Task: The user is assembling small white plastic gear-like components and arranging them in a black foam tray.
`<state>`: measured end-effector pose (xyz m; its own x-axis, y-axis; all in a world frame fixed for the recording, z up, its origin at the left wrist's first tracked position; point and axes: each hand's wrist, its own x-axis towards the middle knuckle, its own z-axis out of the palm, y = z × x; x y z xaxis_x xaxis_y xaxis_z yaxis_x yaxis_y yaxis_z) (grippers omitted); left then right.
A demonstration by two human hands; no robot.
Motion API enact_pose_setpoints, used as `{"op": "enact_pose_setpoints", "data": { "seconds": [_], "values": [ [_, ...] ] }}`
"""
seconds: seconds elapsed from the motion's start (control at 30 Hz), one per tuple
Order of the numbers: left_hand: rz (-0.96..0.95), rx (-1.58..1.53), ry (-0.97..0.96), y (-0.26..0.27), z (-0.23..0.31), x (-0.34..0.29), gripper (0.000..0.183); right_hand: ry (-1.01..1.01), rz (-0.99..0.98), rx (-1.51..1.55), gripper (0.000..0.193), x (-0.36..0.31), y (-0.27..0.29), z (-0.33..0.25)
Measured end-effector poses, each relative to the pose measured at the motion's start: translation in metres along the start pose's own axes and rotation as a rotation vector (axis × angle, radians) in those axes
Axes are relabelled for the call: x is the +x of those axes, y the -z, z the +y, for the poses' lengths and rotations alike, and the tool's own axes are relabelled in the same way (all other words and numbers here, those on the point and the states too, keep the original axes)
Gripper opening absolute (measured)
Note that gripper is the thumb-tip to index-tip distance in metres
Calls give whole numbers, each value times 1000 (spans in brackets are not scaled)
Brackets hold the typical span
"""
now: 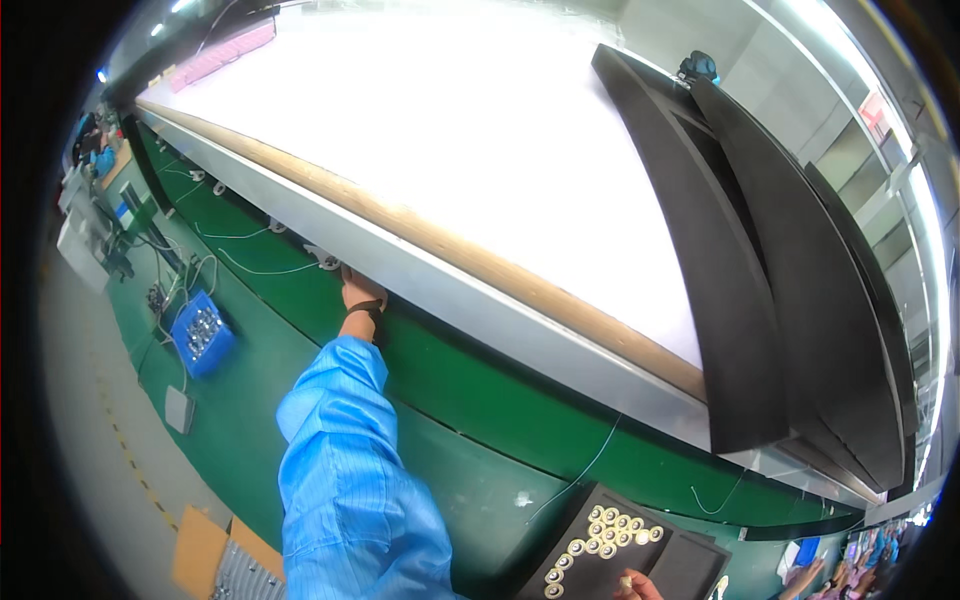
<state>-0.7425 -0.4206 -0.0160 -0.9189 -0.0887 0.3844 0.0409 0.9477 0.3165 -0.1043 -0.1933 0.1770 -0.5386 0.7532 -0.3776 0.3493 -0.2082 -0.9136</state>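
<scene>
White connector plug [326,259] on a thin white cable lies under the silver edge of the long raised panel [430,280], above the green bench surface [470,400], and the left hand [360,292], reaching out from a blue sleeve [340,470], has its fingers up at the panel edge just beside that plug; whether they are pinching it I cannot tell. Down at the lower edge, the right hand [635,585] shows only its fingertips, holding a small pale ring at the black foam tray [690,565] where cream-coloured rings [605,540] lie in rows.

1. White socket [325,259]: small fitting with a trailing white cable, under the shelf edge, mid-left, far.
2. Gold rings [600,540]: round, lying flat on a black tray [690,565], near right.
</scene>
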Motion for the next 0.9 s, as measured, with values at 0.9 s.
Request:
{"op": "enact_pose_setpoints", "data": {
  "seconds": [0.9],
  "values": [
    [-1471,-1261,-488,337,182,-286,49,62,-451,963,43,2,33,-19]
  ]
}}
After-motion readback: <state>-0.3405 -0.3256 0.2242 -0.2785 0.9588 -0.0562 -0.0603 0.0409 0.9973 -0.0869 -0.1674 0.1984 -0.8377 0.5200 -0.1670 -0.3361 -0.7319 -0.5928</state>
